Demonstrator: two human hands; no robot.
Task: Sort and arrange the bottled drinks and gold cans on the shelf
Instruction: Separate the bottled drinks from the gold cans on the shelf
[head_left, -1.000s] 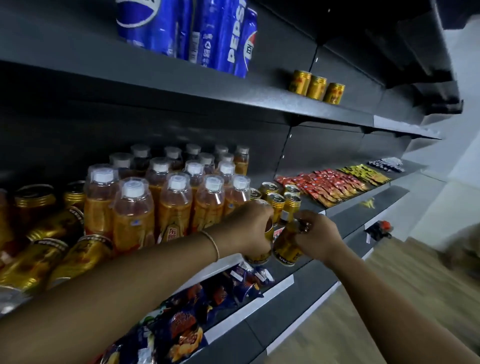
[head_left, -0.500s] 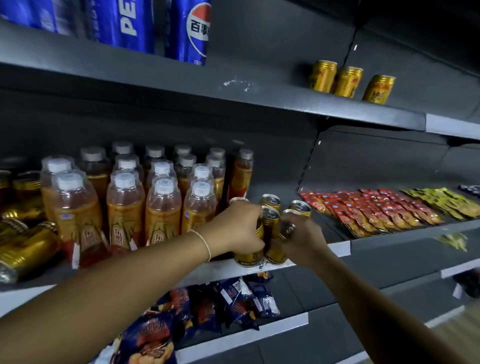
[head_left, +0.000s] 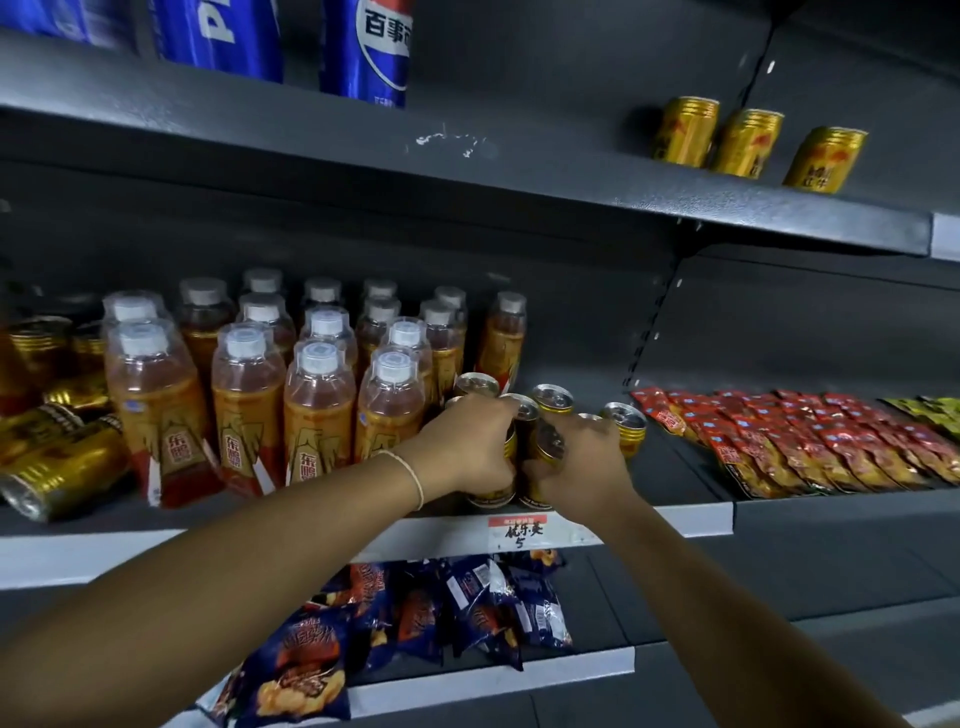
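Several orange bottled drinks (head_left: 319, 410) with white caps stand in rows on the middle shelf (head_left: 696, 522). Right of them a cluster of gold cans (head_left: 553, 402) stands upright near the shelf's front edge. My left hand (head_left: 467, 452) grips one gold can (head_left: 491, 496) at the front of the cluster. My right hand (head_left: 576, 467) grips the neighbouring gold can (head_left: 540, 447), touching the first. Another upright gold can (head_left: 626, 426) stands just right of my hands. More gold cans (head_left: 57, 467) lie tipped at the far left.
Three gold cans (head_left: 748, 143) stand on the upper shelf at the right, with blue Pepsi packs (head_left: 366, 52) to the left. Red snack packets (head_left: 810, 441) fill the middle shelf's right section. Blue snack bags (head_left: 441, 613) lie on the lower shelf. A price tag (head_left: 517, 532) hangs below my hands.
Both hands carried their gold cans from in front of the shelf edge onto the middle shelf, and the cans now stand upright beside the cluster. My view has turned towards the shelf.
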